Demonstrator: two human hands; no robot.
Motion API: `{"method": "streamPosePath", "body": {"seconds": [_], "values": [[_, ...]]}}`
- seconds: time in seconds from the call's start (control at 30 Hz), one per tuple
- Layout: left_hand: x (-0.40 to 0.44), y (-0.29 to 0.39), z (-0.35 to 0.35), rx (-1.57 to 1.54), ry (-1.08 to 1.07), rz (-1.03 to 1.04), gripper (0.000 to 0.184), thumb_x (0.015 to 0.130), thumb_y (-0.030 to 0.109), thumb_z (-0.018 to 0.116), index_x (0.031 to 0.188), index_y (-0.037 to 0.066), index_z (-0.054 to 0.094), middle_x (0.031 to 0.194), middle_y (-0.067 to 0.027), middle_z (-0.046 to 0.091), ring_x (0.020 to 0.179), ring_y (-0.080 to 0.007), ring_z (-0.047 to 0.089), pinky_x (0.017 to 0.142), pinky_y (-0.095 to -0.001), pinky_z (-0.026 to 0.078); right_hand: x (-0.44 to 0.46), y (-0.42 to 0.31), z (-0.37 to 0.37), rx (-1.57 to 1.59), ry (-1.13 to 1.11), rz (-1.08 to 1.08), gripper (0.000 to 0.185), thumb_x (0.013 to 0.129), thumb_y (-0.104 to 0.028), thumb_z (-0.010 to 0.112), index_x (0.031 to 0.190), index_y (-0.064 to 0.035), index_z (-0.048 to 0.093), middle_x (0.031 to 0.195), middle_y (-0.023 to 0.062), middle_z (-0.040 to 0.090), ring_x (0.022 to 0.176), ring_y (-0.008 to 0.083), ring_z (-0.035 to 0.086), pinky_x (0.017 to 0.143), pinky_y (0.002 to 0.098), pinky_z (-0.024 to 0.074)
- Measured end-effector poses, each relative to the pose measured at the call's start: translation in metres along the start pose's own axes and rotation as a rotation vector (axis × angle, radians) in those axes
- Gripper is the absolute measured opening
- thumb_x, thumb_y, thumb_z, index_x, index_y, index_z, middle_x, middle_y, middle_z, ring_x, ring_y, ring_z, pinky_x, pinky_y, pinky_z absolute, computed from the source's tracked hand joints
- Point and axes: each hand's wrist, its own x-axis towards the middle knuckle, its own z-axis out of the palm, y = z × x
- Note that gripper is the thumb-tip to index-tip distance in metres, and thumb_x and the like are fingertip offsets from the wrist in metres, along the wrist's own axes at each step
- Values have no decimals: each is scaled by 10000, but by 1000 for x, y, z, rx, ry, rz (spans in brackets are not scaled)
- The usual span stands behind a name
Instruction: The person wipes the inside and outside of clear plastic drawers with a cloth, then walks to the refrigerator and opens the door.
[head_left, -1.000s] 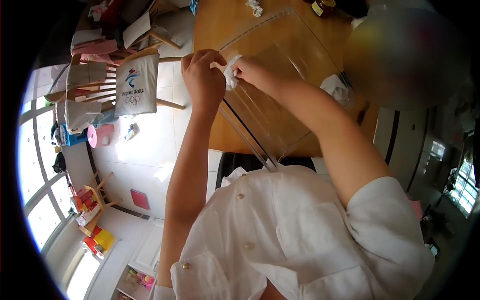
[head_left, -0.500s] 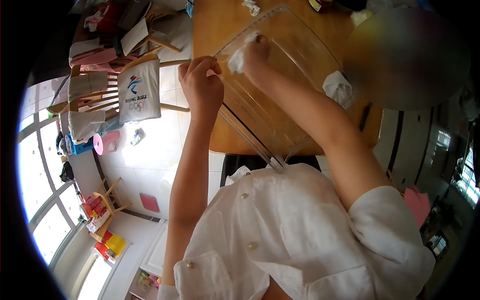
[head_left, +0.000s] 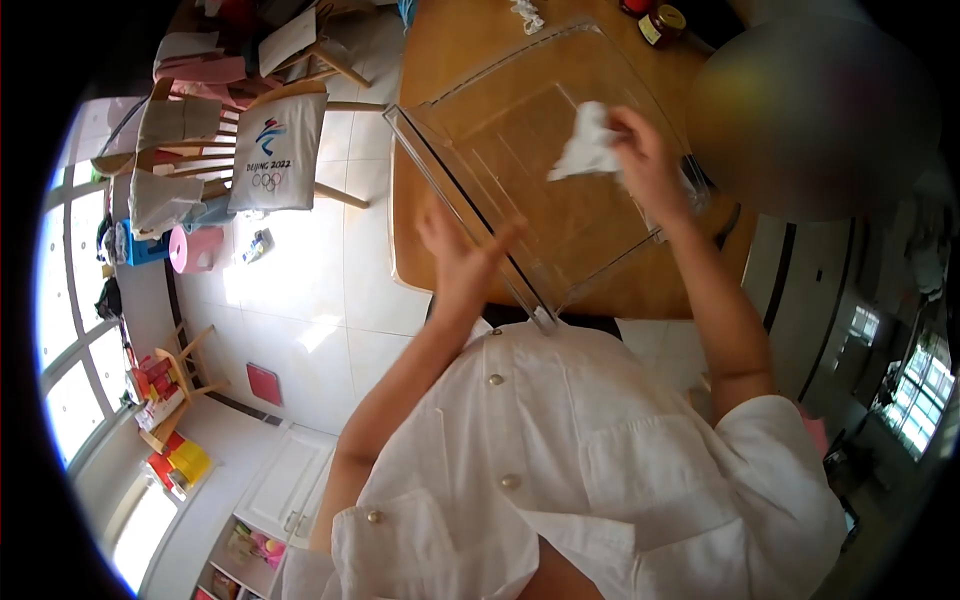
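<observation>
Daylight from windows (head_left: 82,235) | white glare on floor (head_left: 290,270) | left hand (head_left: 462,265) blurred | edges bent, corners black | upper-right patch (head_left: 815,118) smeared

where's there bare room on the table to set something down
The best patch looks like the table's far left corner, between its left edge, the clear box and the crumpled white piece. A smaller one lies between the box, the near edge and the right forearm. It's crowded at the jars and around both hands.
</observation>
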Motion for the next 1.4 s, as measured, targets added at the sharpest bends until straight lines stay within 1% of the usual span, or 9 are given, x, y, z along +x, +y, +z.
{"method": "streamPosePath", "body": {"seconds": [0.1, 0.2, 0.43, 0.53, 0.67, 0.87, 1.1, 1.2, 1.4], "values": [[-15, -9, 24, -146, 55, 106, 859, 702, 82, 715, 1414, 5, 239, 1424, -197, 246, 1294, -317, 314, 1069, -405, 302, -20, -24, -50, -456, 209, -179, 231, 923, 17, 456, 1125, 6, 567, 1045, 34, 606, 944, 146, 586, 850, 263, 443], [-15, 10, 28, -681, -56, -29, 830, 672, -42, 618, 1410, 3, 242, 1431, -169, 240, 1266, -279, 364, 1029, -367, 368, -28, 5, -74, -185, 280, 16, 183, 879, 22, 493, 1039, 10, 581, 911, 70, 597, 879, 161, 585, 774, 284, 465], [-13, 91, 19, -2, -99, 489, 834, 645, -74, 596, 1410, -30, 268, 1401, -159, 368, 1321, -276, 363, 1071, -336, 334, -75, 35, -85, 406, 433, 403, 211, 848, -90, 558, 1027, 14, 596, 946, 42, 616, 869, 143, 581, 793, 271, 452], [-10, 127, 15, 337, -93, 802, 746, 615, -71, 572, 1336, -29, 387, 1344, -174, 415, 1309, -338, 376, 1080, -357, 324, -90, 41, -78, 8, 498, 169, 186, 836, -72, 547, 996, -3, 612, 922, 78, 617, 850, 190, 601, 770, 292, 464], [-9, 142, 29, 501, -134, 850, 670, 604, -99, 524, 1263, 13, 468, 1333, -124, 444, 1281, -356, 397, 1045, -385, 371, -74, 37, -70, -323, 531, -172, 205, 780, -16, 546, 969, -19, 626, 949, 130, 613, 848, 313, 611, 720, 374, 493], [-10, 147, 53, 700, -171, 919, 662, 586, -134, 489, 1232, 12, 475, 1316, -133, 447, 1252, -372, 396, 1038, -408, 364, -16, 67, -56, -802, 312, -434, 107, 778, -35, 596, 881, -8, 609, 906, 124, 548, 760, 294, 612, 626, 413, 506], [-19, 138, 78, 849, -191, 892, 723, 602, -125, 477, 1297, 67, 438, 1363, -158, 424, 1310, -384, 376, 1089, -431, 335, 3, 153, -8, -900, 179, -261, 144, 837, -70, 552, 953, -19, 620, 1082, 135, 531, 1053, 302, 522, 949, 409, 418], [-12, 144, 81, 834, -334, 820, 724, 616, -108, 503, 1310, 80, 422, 1347, -170, 460, 1303, -385, 403, 1084, -421, 341, -24, 181, -2, -932, 196, -379, 348, 825, -57, 582, 1165, 14, 560, 1244, 139, 506, 1188, 307, 476, 1030, 407, 371], [-13, 152, 90, 670, -500, 666, 758, 630, -83, 526, 1347, 117, 383, 1320, -187, 510, 1309, -367, 425, 1082, -412, 336, -28, 168, 18, -880, 228, -148, 367, 895, -120, 513, 1231, 29, 526, 1307, 168, 499, 1260, 326, 439, 1076, 420, 329]]}}
